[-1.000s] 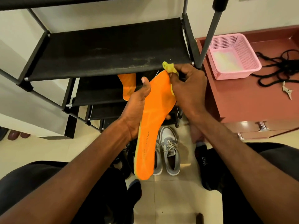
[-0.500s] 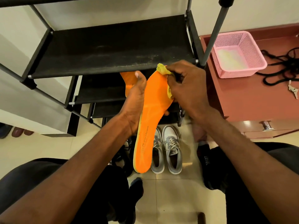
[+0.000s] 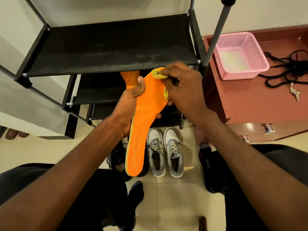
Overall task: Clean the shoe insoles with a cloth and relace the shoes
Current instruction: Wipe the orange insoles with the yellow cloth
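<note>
The left hand (image 3: 131, 105) grips an orange insole (image 3: 146, 114) at its waist, thumb pressed on the face and fingertips just showing behind the far edge, so the insole hangs heel-down in front of the black rack (image 3: 108, 47) and above the grey shoes (image 3: 165, 150) on the floor. A second insole (image 3: 130, 79) appears to be held behind the first in the same grip, though how the fingers hold it is hidden. The right hand (image 3: 181, 90) pinches a bunched yellow cloth (image 3: 157, 75) in curled fingers and presses it against the toe end of the front insole. The wiping looks to be at the forefoot, with the printed heel half likely not yet done. To do this well, the left grip should stay firm near the middle so the thin foam does not fold under the pressure, and the cloth should travel in long strokes from toe to heel, covering the edges too. The person should shift the thumb once to clean the patch beneath it. Relacing seems to be ahead: black laces (image 3: 286, 67) lie loose on the red desk (image 3: 241, 100), near the pink basket (image 3: 240, 55), while a dark shoe (image 3: 116, 157) sits beside the grey pair
</note>
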{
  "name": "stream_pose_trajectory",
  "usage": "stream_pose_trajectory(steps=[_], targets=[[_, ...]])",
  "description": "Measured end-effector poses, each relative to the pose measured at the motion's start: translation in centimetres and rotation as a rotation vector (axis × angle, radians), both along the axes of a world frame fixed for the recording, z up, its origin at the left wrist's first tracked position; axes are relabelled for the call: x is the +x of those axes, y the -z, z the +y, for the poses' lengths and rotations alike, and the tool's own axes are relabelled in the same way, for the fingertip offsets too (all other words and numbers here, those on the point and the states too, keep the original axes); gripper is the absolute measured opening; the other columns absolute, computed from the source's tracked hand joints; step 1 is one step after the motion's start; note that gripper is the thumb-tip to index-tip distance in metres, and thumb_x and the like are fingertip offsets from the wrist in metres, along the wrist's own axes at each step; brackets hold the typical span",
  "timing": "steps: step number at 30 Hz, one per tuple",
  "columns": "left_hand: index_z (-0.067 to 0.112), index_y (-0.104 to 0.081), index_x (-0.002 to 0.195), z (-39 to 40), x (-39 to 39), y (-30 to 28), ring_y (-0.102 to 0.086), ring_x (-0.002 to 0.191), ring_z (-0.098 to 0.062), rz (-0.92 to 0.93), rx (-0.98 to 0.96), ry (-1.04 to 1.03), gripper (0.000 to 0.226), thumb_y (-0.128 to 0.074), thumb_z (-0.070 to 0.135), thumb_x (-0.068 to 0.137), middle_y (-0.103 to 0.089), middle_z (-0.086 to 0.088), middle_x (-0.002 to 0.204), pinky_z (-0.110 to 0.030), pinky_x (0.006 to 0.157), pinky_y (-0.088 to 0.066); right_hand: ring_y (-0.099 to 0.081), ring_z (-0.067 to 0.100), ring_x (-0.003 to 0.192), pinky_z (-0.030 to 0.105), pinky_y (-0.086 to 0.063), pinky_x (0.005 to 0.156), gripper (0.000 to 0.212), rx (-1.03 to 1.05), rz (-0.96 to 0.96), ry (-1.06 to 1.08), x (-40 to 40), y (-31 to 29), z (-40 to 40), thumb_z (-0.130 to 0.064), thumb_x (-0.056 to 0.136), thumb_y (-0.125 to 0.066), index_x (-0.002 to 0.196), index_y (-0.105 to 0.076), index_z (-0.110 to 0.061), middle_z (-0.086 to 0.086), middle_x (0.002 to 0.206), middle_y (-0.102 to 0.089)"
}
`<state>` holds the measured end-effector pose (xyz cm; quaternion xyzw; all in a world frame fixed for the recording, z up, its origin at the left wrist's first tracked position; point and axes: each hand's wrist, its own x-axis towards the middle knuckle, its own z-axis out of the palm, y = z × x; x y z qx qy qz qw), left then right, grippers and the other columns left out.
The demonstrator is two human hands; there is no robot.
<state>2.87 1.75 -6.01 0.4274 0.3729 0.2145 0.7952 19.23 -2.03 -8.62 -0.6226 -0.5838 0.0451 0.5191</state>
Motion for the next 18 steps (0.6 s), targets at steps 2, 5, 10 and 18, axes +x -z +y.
stream_pose_trajectory(steps=[2, 5, 10, 18], targets=[[0.021, -0.043, 0.150, 0.0, 0.0, -0.1, -0.072, 0.105, -0.038, -0.012, -0.009, -0.002, 0.053, -0.034, 0.053, 0.109, -0.067, -0.020, 0.133, -0.046, 0.072, -0.061, -0.070, 0.013, 0.098, 0.032, -0.059, 0.090, 0.029, -0.007, 0.037, 0.039, 0.7, -0.3, 0.3, 0.002, 0.087, -0.060, 0.107, -0.080, -0.005, 0.005, 0.106, -0.074], [0.020, -0.045, 0.148, -0.3, 0.0, -0.3, -0.072, 0.109, -0.039, -0.027, -0.010, -0.040, 0.051, -0.033, 0.051, 0.109, -0.066, -0.020, 0.134, -0.054, 0.082, -0.062, -0.070, 0.012, 0.098, 0.029, -0.058, 0.090, 0.028, -0.006, 0.054, 0.026, 0.7, -0.1, -0.2, 0.004, 0.087, -0.062, 0.107, -0.080, -0.004, 0.005, 0.105, -0.075], [0.013, -0.053, 0.143, -0.1, -0.2, -0.8, -0.077, 0.091, -0.028, -0.007, -0.031, -0.146, 0.053, -0.031, 0.049, 0.111, -0.076, -0.014, 0.115, -0.040, 0.069, -0.064, -0.070, 0.009, 0.095, 0.027, -0.058, 0.087, 0.027, -0.037, 0.121, 0.015, -1.2, 0.9, -1.7, 0.007, 0.085, -0.065, 0.104, -0.080, -0.005, 0.002, 0.103, -0.074], [0.009, -0.048, 0.149, 0.5, 0.8, -2.6, -0.077, 0.093, -0.028, -0.023, -0.041, -0.148, 0.056, -0.036, 0.047, 0.110, -0.076, -0.016, 0.113, -0.041, 0.067, -0.063, -0.076, 0.016, 0.098, 0.032, -0.062, 0.089, 0.020, -0.243, 0.677, -0.113, -2.3, -0.5, -2.2, -0.003, 0.091, -0.075, 0.111, -0.079, -0.008, 0.002, 0.104, -0.080]])
